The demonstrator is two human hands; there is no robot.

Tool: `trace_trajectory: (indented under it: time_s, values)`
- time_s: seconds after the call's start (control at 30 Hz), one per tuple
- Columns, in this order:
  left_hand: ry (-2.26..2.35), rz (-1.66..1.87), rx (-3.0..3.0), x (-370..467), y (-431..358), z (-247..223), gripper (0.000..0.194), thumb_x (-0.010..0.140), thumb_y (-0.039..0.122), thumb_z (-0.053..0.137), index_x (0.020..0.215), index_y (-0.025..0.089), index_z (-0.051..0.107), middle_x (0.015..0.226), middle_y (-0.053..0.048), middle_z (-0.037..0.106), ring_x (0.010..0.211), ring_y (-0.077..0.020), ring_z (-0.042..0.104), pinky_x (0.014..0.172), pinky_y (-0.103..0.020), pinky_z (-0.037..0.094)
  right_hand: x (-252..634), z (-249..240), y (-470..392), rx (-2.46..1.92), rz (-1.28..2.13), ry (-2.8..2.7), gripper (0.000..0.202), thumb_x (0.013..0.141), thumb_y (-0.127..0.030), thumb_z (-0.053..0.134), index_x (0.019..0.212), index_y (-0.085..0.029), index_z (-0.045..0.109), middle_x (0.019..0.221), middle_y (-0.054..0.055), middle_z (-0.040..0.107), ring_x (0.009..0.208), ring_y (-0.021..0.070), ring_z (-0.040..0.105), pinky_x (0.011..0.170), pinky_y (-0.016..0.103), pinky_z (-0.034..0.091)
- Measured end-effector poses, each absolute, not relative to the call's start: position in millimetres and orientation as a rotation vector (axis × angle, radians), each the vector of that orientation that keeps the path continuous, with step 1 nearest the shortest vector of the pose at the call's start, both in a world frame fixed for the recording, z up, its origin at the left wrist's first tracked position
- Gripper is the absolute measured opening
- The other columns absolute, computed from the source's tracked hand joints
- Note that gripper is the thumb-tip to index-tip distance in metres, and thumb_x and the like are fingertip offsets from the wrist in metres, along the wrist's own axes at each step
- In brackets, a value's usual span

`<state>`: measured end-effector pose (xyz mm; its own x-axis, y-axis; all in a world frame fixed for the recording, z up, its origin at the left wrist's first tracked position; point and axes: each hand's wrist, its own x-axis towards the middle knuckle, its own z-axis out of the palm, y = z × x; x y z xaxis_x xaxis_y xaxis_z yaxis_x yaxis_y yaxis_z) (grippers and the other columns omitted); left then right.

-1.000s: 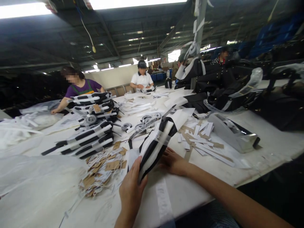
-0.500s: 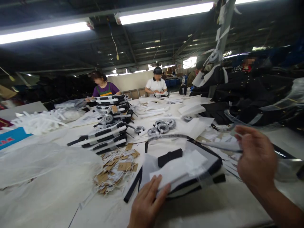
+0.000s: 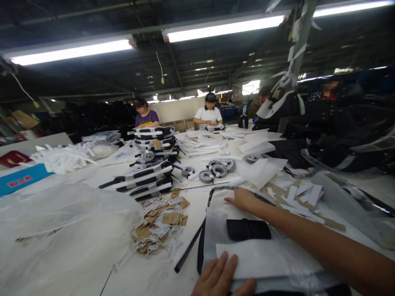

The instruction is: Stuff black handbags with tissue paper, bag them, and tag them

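My left hand lies open at the bottom, its fingers flat on a folded white sheet. The sheet rests on a black-edged bag partly covered in thin translucent wrapping. A small rolled black piece sits on the wrapping just beyond the sheet. My right hand reaches across to the bag's far edge, where a dark strap shows. Its thumb points left over the pale surface; the other fingers are mostly hidden. A black strap end sticks out at the bag's left.
Left of the bag lies a heap of brown tags. Behind it are stacked wrapped black bundles and grey coils. White strips lie to the right; clear sheeting spreads at left. Two people work across the table.
My right hand has moved left from beside the bag to its far edge. The bag now appears lower and further right, my left hand still on the sheet. The view has shifted.
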<state>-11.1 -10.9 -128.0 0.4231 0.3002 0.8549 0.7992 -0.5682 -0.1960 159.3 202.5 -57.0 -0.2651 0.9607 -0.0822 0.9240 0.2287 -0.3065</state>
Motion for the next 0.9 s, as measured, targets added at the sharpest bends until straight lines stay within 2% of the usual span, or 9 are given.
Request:
trace_trajectory:
  time_s: [0.07,0.17,0.33,0.4,0.5,0.6,0.7,0.8,0.9]
  values:
    - [-0.955,-1.128,-2.052,-7,-12,-133,0.023,0.092,0.035,0.068,0.111,0.046,0.071,0.109,0.004,0.076,0.098,-0.0177,0.074,0.081,-0.025,0.061,152,-67,209,-1.867,0.465,-2.33,0.033,0.096,-0.037,0.063,0.122,-0.016,0.061,0.123,0.009,0.063,0.105,0.0227,0.064,0.09,0.045,0.055]
    - [-0.945,-1.151,-2.035,-5,-11,-134,0.022,0.093,0.036,0.066,0.112,0.047,0.071,0.108,0.004,0.077,0.095,-0.0167,0.075,0.08,-0.024,0.061,150,-77,214,-1.877,0.53,-2.291,0.032,0.096,-0.035,0.063,0.122,-0.016,0.061,0.123,0.009,0.063,0.104,0.023,0.064,0.089,0.044,0.056]
    - [-0.936,-1.124,-2.057,-9,-11,-127,0.025,0.093,0.037,0.067,0.116,0.046,0.07,0.107,0.004,0.077,0.095,-0.0168,0.075,0.081,-0.023,0.06,163,-73,218,-1.687,0.649,-2.19,0.022,0.096,-0.034,0.063,0.106,-0.015,0.065,0.104,0.005,0.068,0.09,0.0187,0.066,0.081,0.037,0.057]
    - [-0.905,-1.072,-2.089,-11,-11,-123,0.025,0.093,0.036,0.066,0.117,0.044,0.069,0.108,0.003,0.077,0.097,-0.017,0.075,0.08,-0.023,0.06,167,-62,210,-1.555,0.679,-2.131,0.017,0.094,-0.031,0.063,0.097,-0.015,0.062,0.093,0.004,0.069,0.085,0.018,0.067,0.078,0.033,0.055]
    - [-0.898,-1.049,-2.098,-13,-11,-119,0.025,0.094,0.035,0.066,0.117,0.044,0.069,0.107,0.002,0.077,0.097,-0.0174,0.075,0.08,-0.024,0.06,173,-36,181,-1.339,0.722,-2.064,0.017,0.089,-0.032,0.062,0.096,-0.018,0.055,0.091,0.003,0.069,0.086,0.0172,0.067,0.08,0.029,0.054]
    - [-0.9,-1.007,-2.135,-15,-13,-112,0.026,0.095,0.033,0.064,0.119,0.043,0.069,0.107,0.0,0.077,0.096,-0.0172,0.075,0.08,-0.025,0.061,181,-10,138,-0.962,1.114,-2.101,0.027,0.083,-0.038,0.07,0.096,-0.02,0.054,0.094,0.003,0.07,0.088,0.0177,0.069,0.083,0.03,0.054]
    - [-0.922,-1.035,-2.221,-16,-15,-103,0.028,0.095,0.027,0.063,0.12,0.039,0.069,0.105,-0.002,0.077,0.09,-0.0154,0.075,0.08,-0.025,0.06,193,5,110,-0.773,1.718,-2.082,0.032,0.086,-0.047,0.067,0.101,-0.019,0.06,0.085,0.005,0.074,0.072,0.0188,0.072,0.068,0.03,0.056]
    - [-0.956,-1.13,-2.368,-17,-16,-99,0.026,0.097,0.026,0.06,0.119,0.034,0.07,0.1,-0.004,0.076,0.091,-0.0144,0.073,0.086,-0.026,0.059,196,4,113,-1.001,1.424,-2.021,0.034,0.092,-0.051,0.057,0.09,-0.018,0.066,0.078,0.003,0.072,0.061,0.0159,0.069,0.062,0.027,0.053]
    - [-0.908,-1.096,-2.377,-17,-14,-106,0.022,0.097,0.023,0.057,0.114,0.025,0.071,0.097,-0.007,0.076,0.098,-0.0179,0.073,0.087,-0.028,0.059,187,-6,123,-1.025,1.012,-2.158,0.022,0.089,-0.041,0.063,0.089,-0.019,0.07,0.09,0.003,0.072,0.079,0.0177,0.069,0.077,0.03,0.053]
